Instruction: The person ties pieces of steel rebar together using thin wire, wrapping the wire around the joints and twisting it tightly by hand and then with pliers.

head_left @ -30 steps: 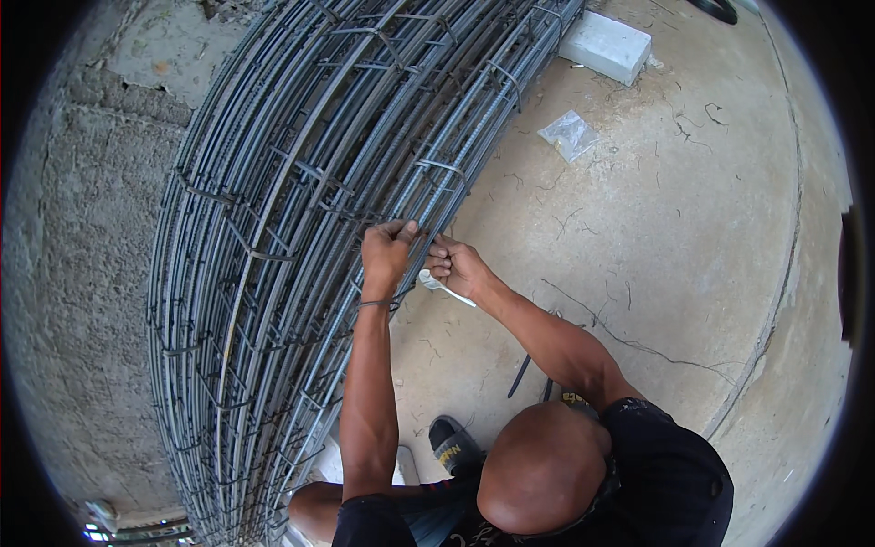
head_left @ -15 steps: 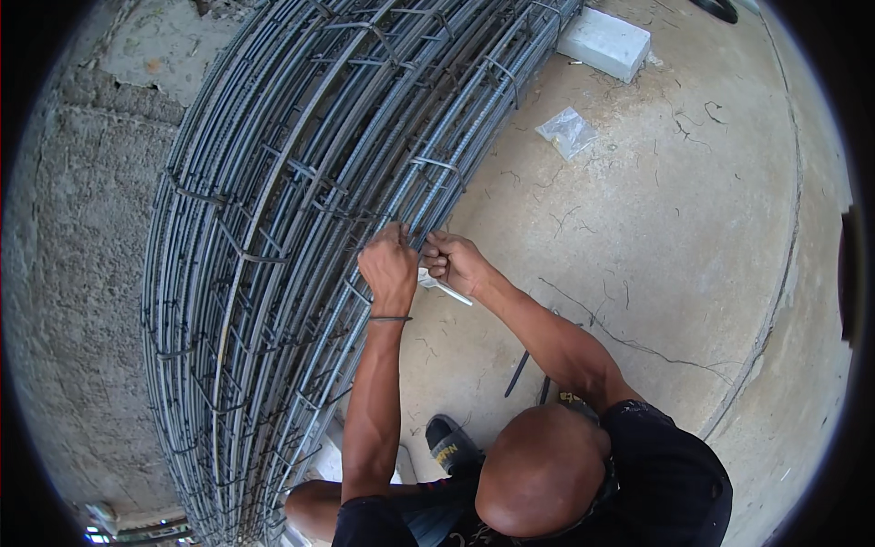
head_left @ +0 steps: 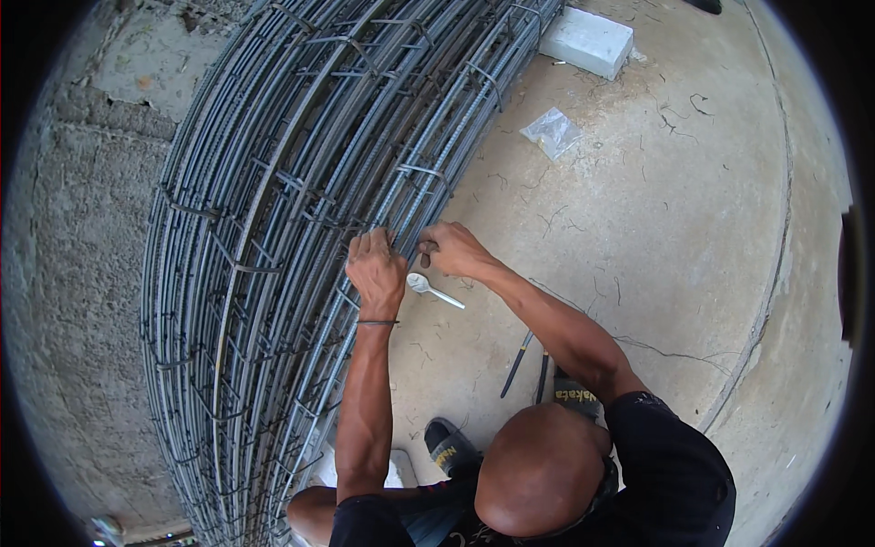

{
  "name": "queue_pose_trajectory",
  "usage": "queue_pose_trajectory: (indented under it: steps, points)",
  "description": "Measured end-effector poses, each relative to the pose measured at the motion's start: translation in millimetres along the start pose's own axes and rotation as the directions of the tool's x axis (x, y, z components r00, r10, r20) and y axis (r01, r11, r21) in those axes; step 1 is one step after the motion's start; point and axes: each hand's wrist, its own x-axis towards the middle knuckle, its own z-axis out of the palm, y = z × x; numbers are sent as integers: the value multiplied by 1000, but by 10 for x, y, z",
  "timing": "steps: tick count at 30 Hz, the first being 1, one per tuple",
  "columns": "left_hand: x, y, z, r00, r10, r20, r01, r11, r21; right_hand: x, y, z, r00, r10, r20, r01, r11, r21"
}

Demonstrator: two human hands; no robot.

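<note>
A long bundle of steel rebar cages, tied with stirrups, runs along my left side. My left hand is closed over the bars at its near right edge, with the fingertips partly hidden among the steel. Just to the right of it, my right hand has its fingers curled and pinched beside the same edge. Whatever lies between those fingers is too small to make out. A white plastic spoon lies on the concrete below both hands.
By my right forearm a hand tool with two dark handles lies on the floor. Farther off are a clear plastic bag and a white block. Wire scraps are strewn over the concrete. A rough wall borders the bundle.
My left hand has turned slightly and shifted left along the bars. My right hand has moved up a little, a small gap has opened between the hands, and the spoon now shows fully.
</note>
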Motion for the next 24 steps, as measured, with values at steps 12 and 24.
queue_pose_trajectory:
  steps: [12,24]
  points:
    - [-235,9,-53,996,-27,87,62,904,-422,16,-172,-140,996,-58,69,70,981,-179]
    - [-200,-6,-58,995,7,101,35,911,-410,-114,-93,12,981,-124,-146,96,978,-188]
